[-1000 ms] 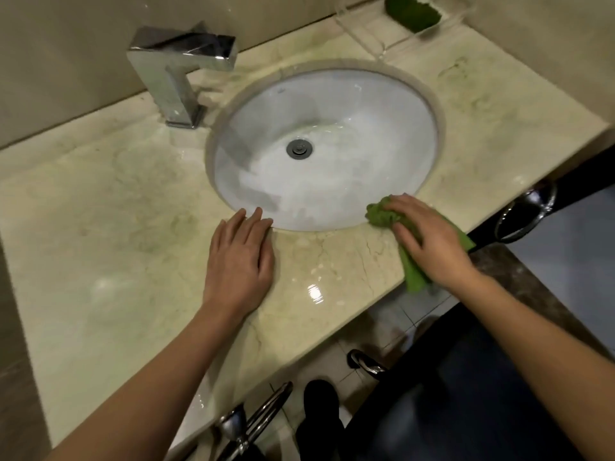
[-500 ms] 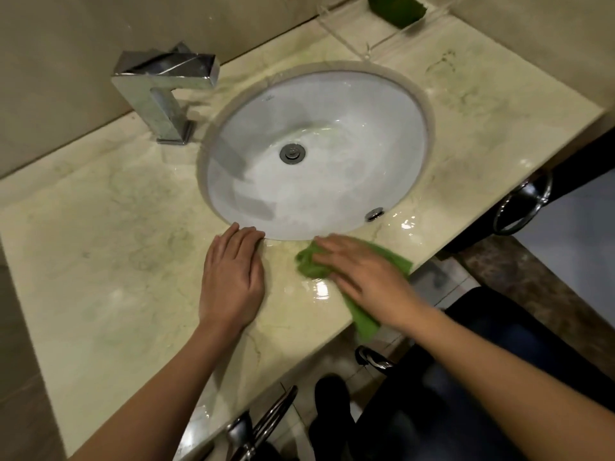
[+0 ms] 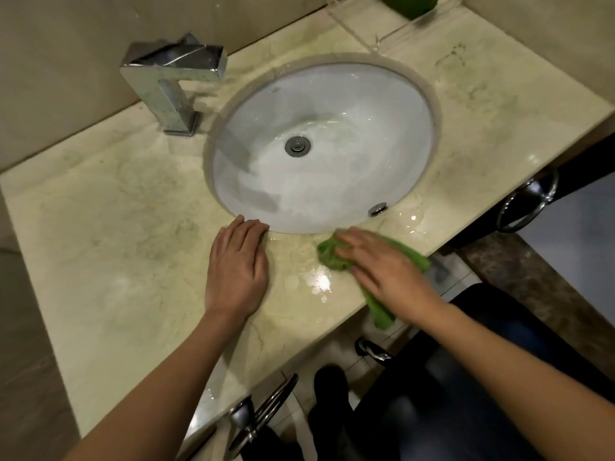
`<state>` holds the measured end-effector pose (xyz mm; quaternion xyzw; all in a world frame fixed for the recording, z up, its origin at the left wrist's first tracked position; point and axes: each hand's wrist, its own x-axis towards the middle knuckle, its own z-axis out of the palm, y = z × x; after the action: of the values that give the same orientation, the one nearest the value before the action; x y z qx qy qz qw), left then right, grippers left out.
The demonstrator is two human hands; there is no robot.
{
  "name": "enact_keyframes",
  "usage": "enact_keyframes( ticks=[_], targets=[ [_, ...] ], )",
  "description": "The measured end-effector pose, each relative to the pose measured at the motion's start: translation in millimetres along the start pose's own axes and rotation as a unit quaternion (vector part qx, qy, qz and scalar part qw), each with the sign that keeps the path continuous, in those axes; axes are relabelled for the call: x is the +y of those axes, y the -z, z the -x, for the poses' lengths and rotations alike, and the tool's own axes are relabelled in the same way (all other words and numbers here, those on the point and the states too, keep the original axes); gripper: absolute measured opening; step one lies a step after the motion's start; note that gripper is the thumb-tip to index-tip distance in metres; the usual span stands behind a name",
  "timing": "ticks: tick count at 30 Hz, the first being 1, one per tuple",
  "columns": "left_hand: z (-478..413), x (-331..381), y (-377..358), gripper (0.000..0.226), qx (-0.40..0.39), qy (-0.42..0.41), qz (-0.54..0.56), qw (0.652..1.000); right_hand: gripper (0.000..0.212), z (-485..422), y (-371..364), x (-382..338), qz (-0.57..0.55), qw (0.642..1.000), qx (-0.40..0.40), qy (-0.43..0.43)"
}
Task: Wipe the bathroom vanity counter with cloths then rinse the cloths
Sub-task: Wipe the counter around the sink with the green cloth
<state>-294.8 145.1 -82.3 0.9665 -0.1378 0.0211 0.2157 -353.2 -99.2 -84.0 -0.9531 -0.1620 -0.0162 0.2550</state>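
The right hand (image 3: 389,271) lies flat on a green cloth (image 3: 332,254), fingers (image 3: 349,242) stretched out and a little spread, pressing it down on the bench (image 3: 116,244) rather than clutching it. The cloth sits on the front strip of the marble, just in front of the sink (image 3: 322,148) rim; its bunched end pokes out past the fingertips toward the left, and a tail of it hangs over the front edge of the bench below the wrist. The left hand (image 3: 238,271) rests palm down on the bare marble beside it, fingers straight and together, empty, their tips touching the sink rim. The two hands are near each other but apart, with a wet, shiny patch (image 3: 319,281) of marble between them; more droplets glint to the right of the cloth. The sink is a white oval bowl set under the bench, with a metal drain (image 3: 298,146) at its middle and a small chrome overflow cap (image 3: 377,208) on the near wall. There is a small dark mark (image 3: 275,90) on the far wall of the bowl that may be a maker's logo, but it is too small to read. A square chrome tap (image 3: 173,81) stands at the back left, its spout pointing toward the bowl. In the far right corner a clear tray (image 3: 382,31) holds something green (image 3: 409,5), cut off by the top edge. Metal rings (image 3: 529,201) hang below the bench front.
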Motion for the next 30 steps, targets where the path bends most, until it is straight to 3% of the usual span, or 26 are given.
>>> enact_keyframes(
  ticks=[7, 11, 17, 26, 28, 30],
  targets=[
    [-1, 2, 0, 0.038, -0.008, 0.001, -0.024, 1.000, 0.040, -12, 13, 16, 0.025, 0.993, 0.056, -0.099],
    [-5, 20, -1, 0.033, -0.007, 0.015, -0.045, 0.999, 0.039, -9, 14, 13, 0.052, 0.992, 0.028, -0.114],
    [-31, 74, -33, 0.029, -0.022, -0.071, -0.020, 0.997, 0.045, -10, 19, 30, 0.075, 0.991, -0.007, -0.111],
    [-57, 104, -57, 0.040, -0.084, -0.072, -0.055, 0.992, 0.044, -42, 61, 114, 0.089, 0.966, 0.076, -0.231],
    [-62, 108, -60, 0.037, -0.086, -0.079, -0.057, 0.992, 0.042, -51, 53, 107, 0.084, 0.970, 0.068, -0.216],
    [-63, 110, -61, 0.034, -0.090, -0.073, -0.050, 0.992, 0.041, -35, 45, 91, 0.077, 0.987, 0.028, -0.141]
  ],
)
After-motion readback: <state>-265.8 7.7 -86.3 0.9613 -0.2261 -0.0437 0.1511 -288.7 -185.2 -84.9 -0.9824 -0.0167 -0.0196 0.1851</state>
